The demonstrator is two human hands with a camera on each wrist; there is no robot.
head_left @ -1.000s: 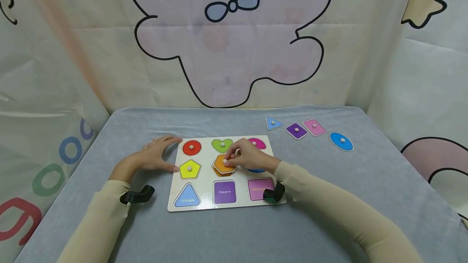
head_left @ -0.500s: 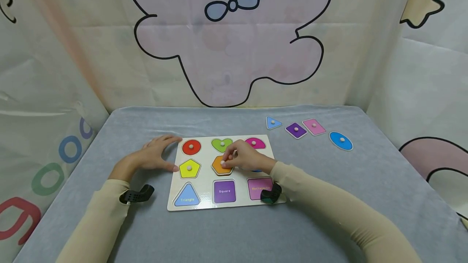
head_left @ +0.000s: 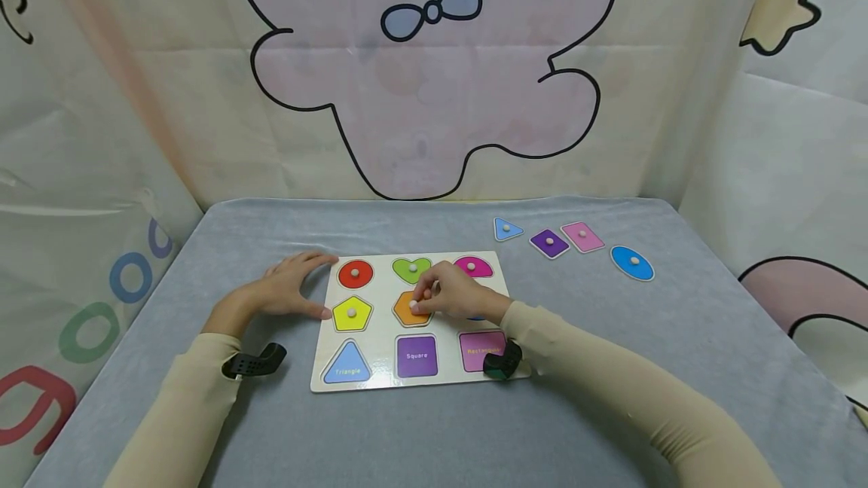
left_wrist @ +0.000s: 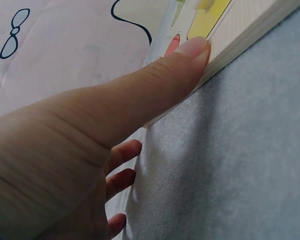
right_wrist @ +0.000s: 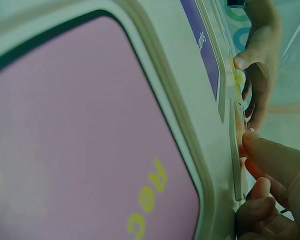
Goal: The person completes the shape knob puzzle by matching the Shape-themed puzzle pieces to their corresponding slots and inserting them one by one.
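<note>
A white wooden shape puzzle board [head_left: 384, 352] lies on the table in the head view. My right hand [head_left: 456, 294] pinches the small knob of an orange hexagon piece [head_left: 404, 313], which sits in the board's middle recess. Along the board's left edge rests my left hand [head_left: 288, 288], fingers spread; in the left wrist view its thumb [left_wrist: 165, 82] touches the board's side. Knobbed pieces fill other slots: a red circle [head_left: 355, 273], a yellow pentagon [head_left: 352, 313], a green heart [head_left: 411, 269] and a magenta piece [head_left: 475, 266]. My right wrist mostly hides a blue shape.
Loose on the table at the back right lie a blue triangle [head_left: 507, 230], a purple square [head_left: 549, 244], a pink rectangle [head_left: 583, 236] and a blue oval [head_left: 633, 263]. The board's front row shows printed triangle [head_left: 347, 364], square [head_left: 417, 356] and rectangle [head_left: 478, 349] recesses without pieces.
The orange hexagon has shifted slightly left and down, from lying askew over its recess to sitting lined up in it. My right hand moved with it. The left hand stayed put.
</note>
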